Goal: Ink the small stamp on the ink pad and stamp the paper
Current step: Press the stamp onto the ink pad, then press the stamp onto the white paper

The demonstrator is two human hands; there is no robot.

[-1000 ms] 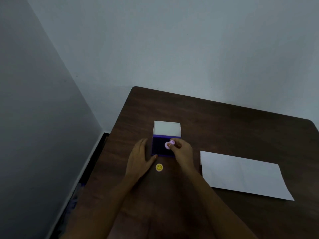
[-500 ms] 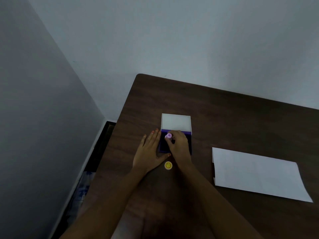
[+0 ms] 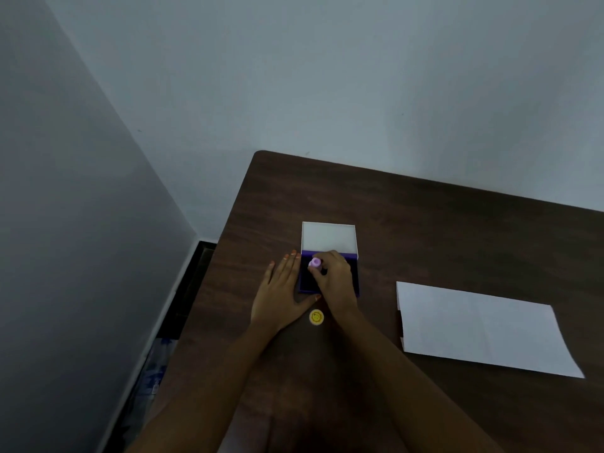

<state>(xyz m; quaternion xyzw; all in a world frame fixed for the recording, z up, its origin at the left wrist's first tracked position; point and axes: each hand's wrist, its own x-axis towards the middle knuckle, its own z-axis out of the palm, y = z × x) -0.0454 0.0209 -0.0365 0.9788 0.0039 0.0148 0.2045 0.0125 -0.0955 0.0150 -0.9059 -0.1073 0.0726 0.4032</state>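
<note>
Head view, looking down on a dark wooden table (image 3: 425, 230) set in the corner of a room. A small pink stamp (image 3: 315, 263) stands on the dark surface of an open ink pad (image 3: 305, 279), near its far left corner. The right hand (image 3: 336, 279) pinches the stamp between thumb and fingertips, its knuckles covering most of the pad. The pad has a purple case, and its white lid (image 3: 328, 237) lies folded back on the far side. The left hand (image 3: 281, 295) lies flat on the table against the left edge of the pad, fingers pressed together and pointing away, thumb stretched along the near edge. A round yellow cap (image 3: 316, 317) with a smiley face sits on the table just near of the pad, between the two wrists. A white sheet of paper (image 3: 483, 328) lies to the right, apart from the pad, with no mark visible on it. Both bare forearms reach in from the near edge. Plain grey walls meet behind the table's far left corner.
</note>
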